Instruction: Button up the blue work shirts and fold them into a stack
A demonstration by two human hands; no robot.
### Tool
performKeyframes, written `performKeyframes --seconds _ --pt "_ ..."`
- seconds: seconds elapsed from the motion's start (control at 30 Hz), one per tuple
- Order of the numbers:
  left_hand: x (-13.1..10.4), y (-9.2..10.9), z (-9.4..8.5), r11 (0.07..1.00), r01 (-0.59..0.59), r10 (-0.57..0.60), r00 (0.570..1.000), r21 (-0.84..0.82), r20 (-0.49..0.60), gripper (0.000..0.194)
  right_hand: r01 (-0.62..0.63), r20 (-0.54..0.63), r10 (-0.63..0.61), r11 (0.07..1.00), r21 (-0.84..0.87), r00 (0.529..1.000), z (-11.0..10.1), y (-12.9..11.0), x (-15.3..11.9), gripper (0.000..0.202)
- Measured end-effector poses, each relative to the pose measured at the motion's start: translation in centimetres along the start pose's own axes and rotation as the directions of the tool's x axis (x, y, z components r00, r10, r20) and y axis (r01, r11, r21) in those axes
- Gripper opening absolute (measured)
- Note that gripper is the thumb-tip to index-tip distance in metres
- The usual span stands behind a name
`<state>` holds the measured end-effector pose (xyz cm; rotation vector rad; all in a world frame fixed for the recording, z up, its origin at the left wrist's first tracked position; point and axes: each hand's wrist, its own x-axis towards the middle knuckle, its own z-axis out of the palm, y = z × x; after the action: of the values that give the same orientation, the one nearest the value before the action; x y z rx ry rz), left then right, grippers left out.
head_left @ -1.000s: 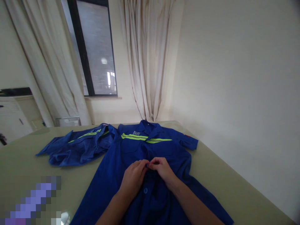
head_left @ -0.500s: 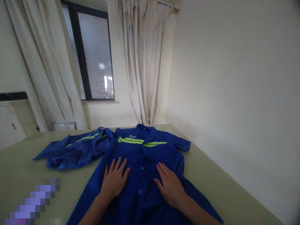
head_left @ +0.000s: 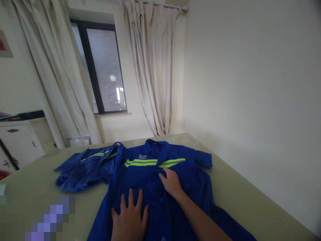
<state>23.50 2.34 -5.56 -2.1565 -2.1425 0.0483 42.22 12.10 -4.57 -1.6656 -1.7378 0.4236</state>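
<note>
A blue work shirt (head_left: 140, 179) with a collar, a yellow-green reflective stripe and a buttoned front lies face up, its collar pointing away from me. My left hand (head_left: 130, 216) rests flat on its lower left front, fingers spread. Higher up, just under the stripe, my right hand (head_left: 171, 181) is at the button placket with fingers curled and pinched on the cloth edge. Its exact fingertip grip is partly hidden. To the left lies another blue garment (head_left: 85, 174) with similar stripes, crumpled and touching the shirt's side.
The garments lie on a green-covered surface (head_left: 235, 194) that meets a plain wall (head_left: 255, 100) on the right. Behind it are a window (head_left: 105, 67) and pale curtains (head_left: 155, 67). A white cabinet (head_left: 17, 137) stands at far left. A pixelated purple patch covers the lower left.
My right hand has moved up and inward from the shirt's right front to the placket, and its fingers have closed. My left hand stays flat but sits lower in view. The view has shifted slightly.
</note>
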Motion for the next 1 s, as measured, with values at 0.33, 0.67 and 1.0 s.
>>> performKeyframes --seconds 0.33,0.67,1.0 --pt "9.6 5.2 -3.2 0.858 -0.393 0.338 0.917 -0.331 -0.213 0.027 -0.017 -0.128 0.182 0.634 0.773 0.975 0.6 3.7 1.3 0.038" --pt "9.6 4.8 -0.9 0.485 -0.544 0.401 0.834 -0.685 -0.378 0.025 0.02 -0.155 0.197 0.557 0.83 0.968 0.2 3.8 1.8 0.035" --pt "10.8 5.2 0.4 0.251 -0.342 0.391 0.892 -0.906 -0.228 0.019 0.151 -0.243 0.018 0.737 0.659 0.97 -0.6 2.4 0.3 0.037"
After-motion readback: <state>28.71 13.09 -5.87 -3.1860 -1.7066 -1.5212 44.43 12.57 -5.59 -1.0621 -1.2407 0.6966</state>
